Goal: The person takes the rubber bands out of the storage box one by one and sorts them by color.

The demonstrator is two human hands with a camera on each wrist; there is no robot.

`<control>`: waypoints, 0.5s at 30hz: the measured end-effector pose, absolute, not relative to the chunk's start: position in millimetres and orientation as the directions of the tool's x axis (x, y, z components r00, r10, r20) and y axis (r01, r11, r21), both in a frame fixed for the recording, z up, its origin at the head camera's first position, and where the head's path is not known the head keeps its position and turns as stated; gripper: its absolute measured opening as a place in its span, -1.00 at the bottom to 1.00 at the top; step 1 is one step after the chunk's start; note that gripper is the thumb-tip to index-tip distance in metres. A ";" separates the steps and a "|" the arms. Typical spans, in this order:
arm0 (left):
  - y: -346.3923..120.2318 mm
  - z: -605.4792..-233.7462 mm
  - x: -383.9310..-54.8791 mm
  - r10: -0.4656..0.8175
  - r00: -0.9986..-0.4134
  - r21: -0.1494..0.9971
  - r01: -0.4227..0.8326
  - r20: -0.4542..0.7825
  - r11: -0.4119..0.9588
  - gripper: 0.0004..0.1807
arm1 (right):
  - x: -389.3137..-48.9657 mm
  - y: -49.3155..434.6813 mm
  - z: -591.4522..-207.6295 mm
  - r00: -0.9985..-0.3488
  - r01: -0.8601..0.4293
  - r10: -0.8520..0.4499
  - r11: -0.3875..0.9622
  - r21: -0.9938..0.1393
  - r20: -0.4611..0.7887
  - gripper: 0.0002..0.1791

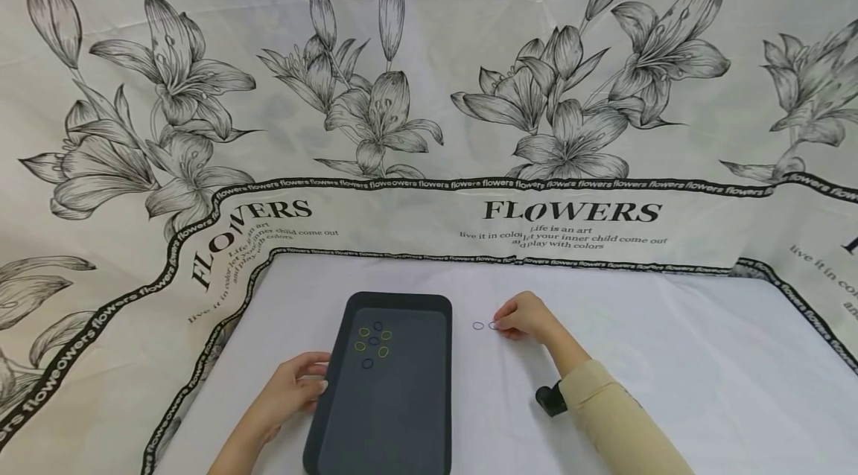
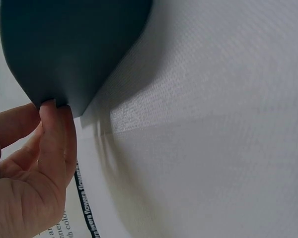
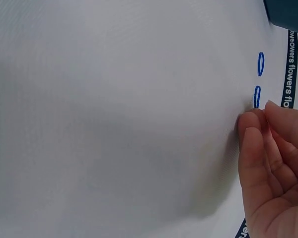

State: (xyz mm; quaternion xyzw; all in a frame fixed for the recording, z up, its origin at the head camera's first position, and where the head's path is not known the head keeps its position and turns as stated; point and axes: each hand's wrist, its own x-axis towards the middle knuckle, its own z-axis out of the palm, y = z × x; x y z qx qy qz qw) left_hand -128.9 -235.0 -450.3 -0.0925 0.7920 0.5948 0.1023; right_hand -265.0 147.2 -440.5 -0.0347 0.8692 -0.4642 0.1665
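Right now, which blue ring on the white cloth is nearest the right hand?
The blue ring farther from the tray; the right hand partly covers it, while the other ring lies fully exposed.

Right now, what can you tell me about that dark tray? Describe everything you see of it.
The tray is dark blue-grey, smooth and matt, perhaps plastic: a long rectangle with rounded corners and a raised rim. It sits on the white cloth, its near end cut off in the head view. The left grip holds its left side. Four yellow rings and three blue rings lie toward its far end.
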 end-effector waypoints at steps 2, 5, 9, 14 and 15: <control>-234.9 -450.1 -128.7 -0.026 -0.962 0.923 -0.268 -0.272 0.278 -0.52 | -263.1 145.1 -438.7 -0.947 0.114 -0.182 0.577 -0.809 -0.263 -0.91; -235.3 -449.9 -128.7 -0.021 -0.964 0.924 -0.261 -0.266 0.279 -0.52 | -260.8 144.1 -436.5 -0.948 0.135 -0.161 0.574 -0.808 -0.273 -0.89; -235.9 -450.7 -128.2 -0.009 -0.967 0.928 -0.248 -0.256 0.277 -0.52 | -260.6 144.8 -435.8 -0.943 0.160 -0.164 0.541 -0.826 -0.291 -0.86; -235.1 -451.0 -128.2 -0.025 -0.963 0.923 -0.265 -0.269 0.279 -0.53 | -264.0 144.2 -433.5 -0.937 0.180 -0.181 0.481 -0.858 -0.297 -0.80; -234.8 -451.0 -128.5 -0.028 -0.962 0.922 -0.269 -0.272 0.280 -0.53 | -264.4 143.5 -432.5 -0.936 0.187 -0.181 0.472 -0.862 -0.302 -0.79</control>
